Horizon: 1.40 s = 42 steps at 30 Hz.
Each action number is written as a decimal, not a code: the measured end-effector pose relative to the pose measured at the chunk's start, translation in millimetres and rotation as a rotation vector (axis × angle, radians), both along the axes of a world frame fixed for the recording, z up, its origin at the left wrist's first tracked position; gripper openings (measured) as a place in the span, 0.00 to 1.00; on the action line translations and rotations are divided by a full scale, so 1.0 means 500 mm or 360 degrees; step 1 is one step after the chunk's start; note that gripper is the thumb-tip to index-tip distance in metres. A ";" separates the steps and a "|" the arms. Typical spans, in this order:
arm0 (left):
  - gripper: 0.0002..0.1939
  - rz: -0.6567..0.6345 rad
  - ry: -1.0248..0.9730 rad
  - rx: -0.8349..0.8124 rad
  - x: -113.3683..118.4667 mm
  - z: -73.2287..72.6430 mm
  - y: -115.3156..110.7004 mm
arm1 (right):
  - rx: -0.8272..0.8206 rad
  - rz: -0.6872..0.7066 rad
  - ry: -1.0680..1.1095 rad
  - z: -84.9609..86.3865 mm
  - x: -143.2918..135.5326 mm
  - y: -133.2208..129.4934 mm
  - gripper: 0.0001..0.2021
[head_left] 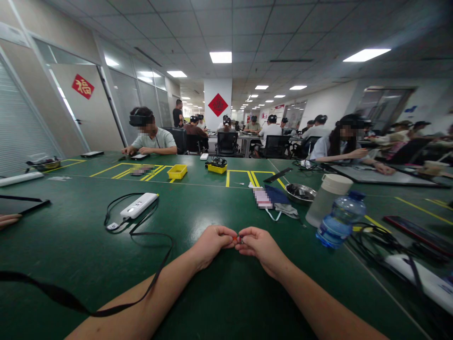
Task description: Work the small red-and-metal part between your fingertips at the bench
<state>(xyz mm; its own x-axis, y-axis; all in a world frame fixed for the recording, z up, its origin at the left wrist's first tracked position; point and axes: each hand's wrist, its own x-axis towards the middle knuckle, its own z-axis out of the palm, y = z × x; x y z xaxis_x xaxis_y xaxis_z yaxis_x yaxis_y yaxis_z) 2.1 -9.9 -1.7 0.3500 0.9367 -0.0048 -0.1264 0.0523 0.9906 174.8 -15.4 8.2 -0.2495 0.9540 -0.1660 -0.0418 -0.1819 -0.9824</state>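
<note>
My left hand (214, 243) pinches a small orange piece (235, 238), my right hand (260, 248) a small dark piece (241, 240), the two just beside each other over the green table (219, 302). Narrow grips, both of them! Whether the pieces touch, I can't tell. Bits this tiny call for light pressure and slow, steady movements, I'd say.

Looks out from the wearer's head, above the near part of the green surface (198, 208), facing straight ahead and tilted a little down. Takes in the left grip (214, 242) and right grip (262, 248) close by, just below centre, along with both forearms (318, 296) up from the bottom edge. Reaches past the surface's far side to a distant pillar (218, 86) and the ceiling (269, 35), all in one wide view, stretched toward the sides.
</note>
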 end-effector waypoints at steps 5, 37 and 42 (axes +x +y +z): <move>0.11 -0.0031 0.0040 0.0031 0.001 0.006 -0.004 | 0.0012 0.0023 -0.0007 -0.009 0.002 0.004 0.10; 0.07 0.0039 -0.0163 -0.0056 0.009 0.004 -0.002 | -0.0059 -0.0022 0.0102 -0.003 0.002 0.001 0.10; 0.09 0.0016 -0.0186 -0.0098 0.008 0.002 -0.001 | -0.0049 -0.0005 0.0042 -0.001 0.002 0.000 0.11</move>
<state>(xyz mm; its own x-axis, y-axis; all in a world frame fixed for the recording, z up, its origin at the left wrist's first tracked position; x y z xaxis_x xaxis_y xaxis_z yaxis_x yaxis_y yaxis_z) 6.3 -10.5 -0.8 0.3424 0.9393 -0.0224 -0.2415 0.1110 0.9640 175.6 -15.3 7.8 -0.2509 0.9495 -0.1885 -0.0683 -0.2116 -0.9750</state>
